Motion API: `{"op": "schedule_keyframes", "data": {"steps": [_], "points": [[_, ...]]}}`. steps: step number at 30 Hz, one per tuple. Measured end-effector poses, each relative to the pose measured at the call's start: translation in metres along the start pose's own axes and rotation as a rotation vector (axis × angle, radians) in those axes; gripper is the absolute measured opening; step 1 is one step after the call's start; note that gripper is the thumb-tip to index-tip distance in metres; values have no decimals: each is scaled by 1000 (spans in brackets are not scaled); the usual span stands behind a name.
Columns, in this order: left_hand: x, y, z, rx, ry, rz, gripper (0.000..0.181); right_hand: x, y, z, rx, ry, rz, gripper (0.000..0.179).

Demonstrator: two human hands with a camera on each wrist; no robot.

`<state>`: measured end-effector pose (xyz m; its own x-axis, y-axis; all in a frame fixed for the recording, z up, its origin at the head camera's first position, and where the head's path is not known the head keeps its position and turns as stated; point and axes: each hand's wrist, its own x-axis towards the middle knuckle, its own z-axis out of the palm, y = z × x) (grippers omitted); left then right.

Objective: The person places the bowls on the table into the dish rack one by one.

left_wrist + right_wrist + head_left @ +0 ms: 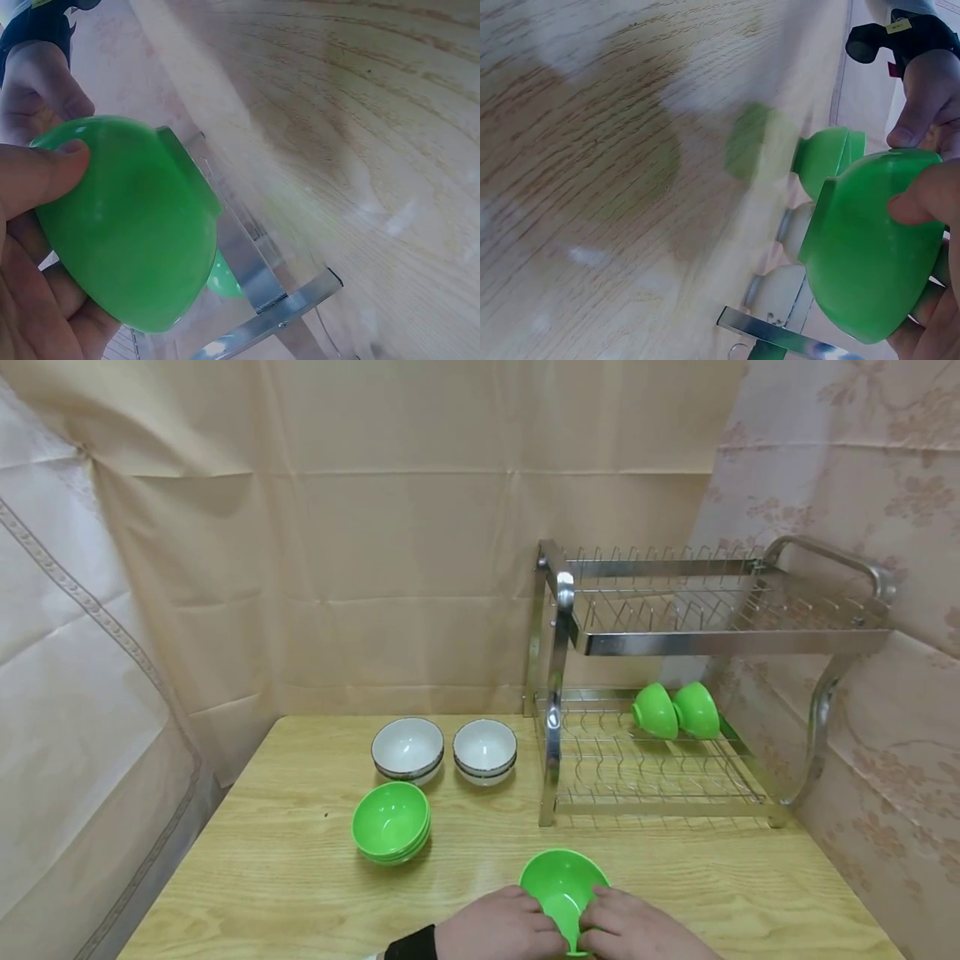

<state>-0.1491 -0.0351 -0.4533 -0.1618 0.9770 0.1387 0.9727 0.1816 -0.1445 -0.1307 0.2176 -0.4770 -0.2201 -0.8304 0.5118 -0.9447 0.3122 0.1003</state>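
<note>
A green bowl [558, 881] is held in front of me by both hands, its inside facing up and forward in the head view. My left hand [501, 928] grips the near left rim, its thumb lying on the outer wall of the bowl [135, 232] in the left wrist view. On the near right side, my right hand [637, 928] grips the rim with its thumb on the outside and fingers inside, as the right wrist view shows the bowl [874, 240]. Both wrist views show the bowl raised off the wooden table.
A two-tier metal dish rack [720, 643] stands at the right back. On its lower tier two green bowls, one [655, 712] beside another [697, 712], stand on their sides. Left of it are two stacks of white bowls [407, 749] [485, 747] and nested green bowls [392, 822].
</note>
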Motion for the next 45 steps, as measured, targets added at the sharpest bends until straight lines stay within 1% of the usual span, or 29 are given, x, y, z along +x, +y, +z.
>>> {"op": "schedule_keyframes", "data": {"steps": [5,9,13,16,18,19,20,21,22,23,24,26,28,31,32,33,34,36,38,40,42,45], "points": [[2,-1,-1,-2,-29,-11,23,0,1,1,-45,-14,-40,9],[4,-1,-2,-27,-42,-34,23,0,1,0,-73,-17,-41,13],[6,-2,-3,-27,-37,-60,24,-1,2,0,-96,9,-28,18],[8,-3,-4,-26,-16,-75,27,0,3,0,-99,30,-9,26],[9,-4,-5,2,31,-87,26,0,5,-1,-101,44,5,28],[9,-4,-4,18,65,-98,25,0,5,-1,-90,45,27,26],[9,-4,-4,42,107,-110,26,1,5,-2,-83,44,56,26],[9,-5,-4,66,148,-126,30,0,5,-4,-78,45,101,21],[9,-5,-3,99,192,-142,35,0,5,-5,-79,50,156,16],[8,-5,-3,116,232,-161,41,0,5,-7,-87,55,211,15],[8,-5,-2,112,263,-181,49,-1,4,-10,-77,56,274,17],[7,-4,-1,107,305,-218,64,-2,4,-17,-61,57,426,14],[6,-3,-1,114,321,-245,71,-1,6,-25,3,51,607,14],[6,-2,1,146,309,-274,73,0,17,-38,202,49,897,30],[7,-2,2,154,298,-279,73,1,24,-42,275,56,984,28],[7,-1,3,160,282,-282,73,1,31,-45,349,67,1053,28],[9,-1,5,156,262,-284,72,1,40,-48,412,85,1103,29],[12,-1,7,138,213,-281,72,-1,58,-52,499,114,1156,30],[16,-1,10,112,164,-278,71,-5,76,-52,543,139,1172,33],[21,-1,11,89,121,-272,70,-8,94,-52,546,156,1185,34],[25,-2,12,79,94,-265,69,-11,112,-50,547,168,1200,36],[32,-1,14,78,74,-255,69,-13,137,-46,598,177,1232,39]]}}
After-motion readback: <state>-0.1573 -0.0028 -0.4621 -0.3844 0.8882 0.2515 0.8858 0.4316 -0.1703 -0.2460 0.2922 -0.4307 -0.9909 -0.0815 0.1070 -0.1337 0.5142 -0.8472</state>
